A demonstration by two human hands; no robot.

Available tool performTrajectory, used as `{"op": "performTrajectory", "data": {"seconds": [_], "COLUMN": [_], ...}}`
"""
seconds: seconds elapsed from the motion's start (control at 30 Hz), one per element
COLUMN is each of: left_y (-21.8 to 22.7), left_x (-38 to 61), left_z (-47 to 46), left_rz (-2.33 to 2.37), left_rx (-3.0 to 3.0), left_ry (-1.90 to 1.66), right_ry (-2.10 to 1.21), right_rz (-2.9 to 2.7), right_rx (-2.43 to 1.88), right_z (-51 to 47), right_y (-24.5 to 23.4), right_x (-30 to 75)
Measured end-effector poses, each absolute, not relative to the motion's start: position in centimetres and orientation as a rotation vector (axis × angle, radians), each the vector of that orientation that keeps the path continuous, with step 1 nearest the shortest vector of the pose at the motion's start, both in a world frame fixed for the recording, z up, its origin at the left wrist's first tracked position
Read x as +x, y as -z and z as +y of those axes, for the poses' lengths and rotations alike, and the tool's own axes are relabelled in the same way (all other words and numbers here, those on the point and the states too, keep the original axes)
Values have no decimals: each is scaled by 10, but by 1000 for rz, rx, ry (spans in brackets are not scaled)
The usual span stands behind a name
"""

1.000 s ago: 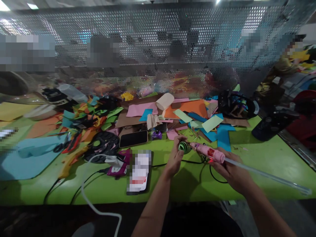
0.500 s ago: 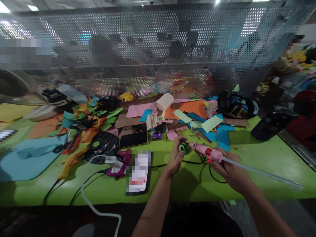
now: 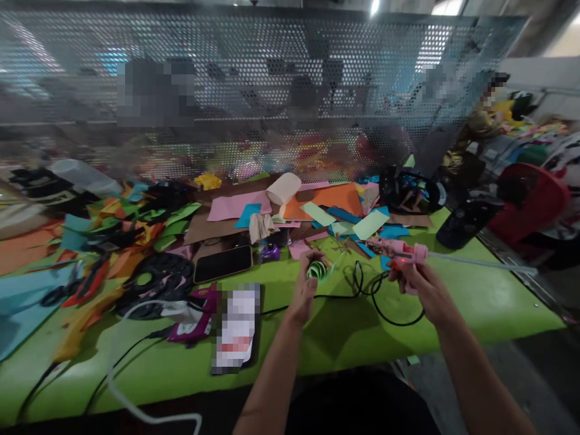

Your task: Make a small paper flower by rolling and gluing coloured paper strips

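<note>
My left hand [image 3: 302,290] is closed around a small green rolled paper piece [image 3: 316,269], held just above the green table [image 3: 475,296]. My right hand [image 3: 419,287] grips a pink hot glue gun [image 3: 399,251] with a clear glue stick [image 3: 480,263] jutting out to the right. The gun's nozzle points left and sits well apart from the green roll. Its black cord [image 3: 367,293] loops on the table between my hands.
Coloured paper scraps [image 3: 326,208] and a roll of tape [image 3: 283,187] cover the back of the table. A dark phone [image 3: 223,263], another phone [image 3: 235,326], scissors [image 3: 86,284] and a white cable [image 3: 136,362] lie to the left. A perforated metal screen [image 3: 272,90] stands behind.
My right hand has pulled the glue gun up and to the right, away from the green roll it was touching. The view has shifted to the right.
</note>
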State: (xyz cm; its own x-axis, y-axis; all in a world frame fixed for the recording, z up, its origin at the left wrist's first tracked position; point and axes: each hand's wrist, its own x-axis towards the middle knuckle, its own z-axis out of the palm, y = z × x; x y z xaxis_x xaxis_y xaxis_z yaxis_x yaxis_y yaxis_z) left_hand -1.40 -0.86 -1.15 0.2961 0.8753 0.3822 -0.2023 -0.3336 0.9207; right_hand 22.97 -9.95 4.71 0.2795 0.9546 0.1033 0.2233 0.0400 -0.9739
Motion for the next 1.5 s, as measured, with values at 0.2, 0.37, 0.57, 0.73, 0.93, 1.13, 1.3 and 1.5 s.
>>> {"op": "performTrajectory", "data": {"seconds": [0.2, 0.37, 0.57, 0.73, 0.93, 1.13, 1.3, 1.5], "left_y": [7, 4, 1, -2, -5, -7, -10, -9], "left_x": [-13, -13, -11, -9, -11, -11, -11, -11], "left_z": [-12, -13, -15, -18, -19, -23, -24, -24], "left_rz": [605, 623, 619, 593, 620, 601, 619, 617], "left_rx": [1532, 1568, 1631, 1669, 1787, 1792, 1863, 1892], "left_ry": [-1232, -1284, -1288, -1306, -1324, -1315, -1321, -1318], "right_ry": [-708, -545, -224, -176, -292, -104, 0, 161], "right_rz": [-1067, -1185, -1364, -1636, -1765, -1801, -1775, -1771], "right_rx": [-1850, -2252, -2575, -1682, -1370, -1443, -1468, -1492], "right_z": [-90, -103, -128, -122, -93, -80, -79, -77], "right_y": [-25, -23, -50, -74, -82, -77, -77, -74], "right_x": [274, 292, 291, 227, 150, 132, 127, 125]}}
